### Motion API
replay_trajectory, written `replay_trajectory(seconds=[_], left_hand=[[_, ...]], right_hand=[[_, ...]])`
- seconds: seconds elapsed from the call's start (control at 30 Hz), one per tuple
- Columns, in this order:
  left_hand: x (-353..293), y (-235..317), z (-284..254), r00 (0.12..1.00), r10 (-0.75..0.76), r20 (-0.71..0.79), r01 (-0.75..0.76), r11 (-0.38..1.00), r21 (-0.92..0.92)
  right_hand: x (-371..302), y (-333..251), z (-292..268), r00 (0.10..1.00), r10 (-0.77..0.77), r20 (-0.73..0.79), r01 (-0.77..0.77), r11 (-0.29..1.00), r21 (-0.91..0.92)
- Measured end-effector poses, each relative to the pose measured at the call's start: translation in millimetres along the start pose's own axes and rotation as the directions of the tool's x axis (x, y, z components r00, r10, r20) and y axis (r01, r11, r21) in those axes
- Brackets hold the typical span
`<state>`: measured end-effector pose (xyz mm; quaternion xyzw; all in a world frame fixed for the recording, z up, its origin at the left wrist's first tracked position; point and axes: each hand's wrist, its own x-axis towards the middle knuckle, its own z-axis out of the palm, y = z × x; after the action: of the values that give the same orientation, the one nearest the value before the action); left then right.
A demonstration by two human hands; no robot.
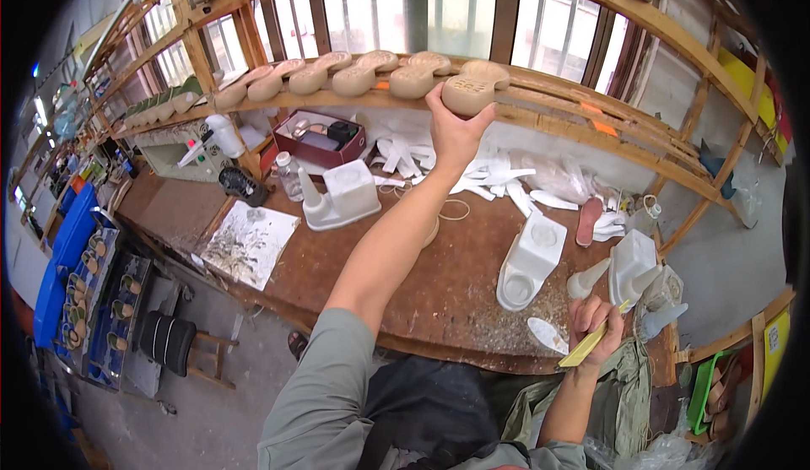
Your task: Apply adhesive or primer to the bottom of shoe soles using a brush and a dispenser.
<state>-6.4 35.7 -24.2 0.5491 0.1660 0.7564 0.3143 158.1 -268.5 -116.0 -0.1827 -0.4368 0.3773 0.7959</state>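
My left hand [456,132] reaches up to a wooden rack [557,121], thumb and fingers closed round the near end of a beige shoe sole [475,89]. That sole is at the right end of a row of similar beige soles [363,75] lying along the rack. Low on the right, my right hand [597,326] is closed on a flat, narrow yellow piece [584,349] that slants across the palm; its kind is not clear. Just left of this hand lies a white oval insole [548,335] at the bench edge.
White plastic containers [350,196] stand on the brown workbench [405,293], with more at right [533,259]. White strips [494,175] and a reddish insole [590,219] lie behind. A red box [321,137] holds small items. A black stool [166,341] and a shoe rack [101,310] stand left.
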Motion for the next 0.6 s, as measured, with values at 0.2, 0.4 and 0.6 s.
replay_trajectory(seconds=[0.2, 0.4, 0.6], left_hand=[[-0.6, -48.0, 7.9, 1.0, -0.004, 0.003, 0.002, 0.862, 0.507], [-84.2, -16.7, 15.9, 0.449, -0.281, 0.848, -0.119, 0.922, 0.369], [-131.0, -81.0, 67.2, -0.082, -0.377, 0.923, -0.588, 0.766, 0.261]], right_hand=[[-26.8, -5.5, -41.3, 0.963, 0.057, -0.263, -0.105, 0.979, -0.172], [-30.2, -6.1, -71.5, 0.79, 0.184, -0.585, -0.231, 0.973, -0.007], [-33.3, 1.3, -81.3, 0.802, 0.243, -0.546, -0.243, 0.967, 0.072]])
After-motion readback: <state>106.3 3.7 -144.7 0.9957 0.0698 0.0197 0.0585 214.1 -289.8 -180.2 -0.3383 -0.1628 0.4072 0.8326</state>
